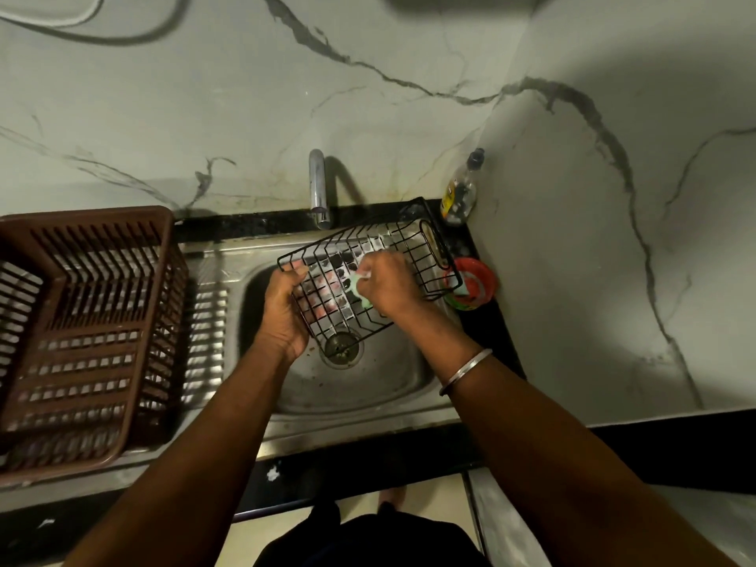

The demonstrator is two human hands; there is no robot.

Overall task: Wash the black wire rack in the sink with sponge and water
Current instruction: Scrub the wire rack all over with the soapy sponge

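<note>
Slanting across the stainless steel sink basin [368, 386], the black wire rack [409, 243] runs its long axis from the left fingers away to the far right, where its upturned end wall stands. The left hand [286, 308] curls its fingers round the rack's left edge. The right hand [388, 284] pinches a pale green sponge [362, 298] against the grid, and its curled fingers hide most of the sponge. The round metal drain [341, 347] shows through the wires just below the left fingers. A chrome tap [318, 190] stands beyond both hands' fingers. Right of the right fingers, a red-and-green round tub [470, 284] is partly screened by wires. Left of the left fingers, a brown slatted plastic basket [82, 329] is cut off at the edge.
</note>
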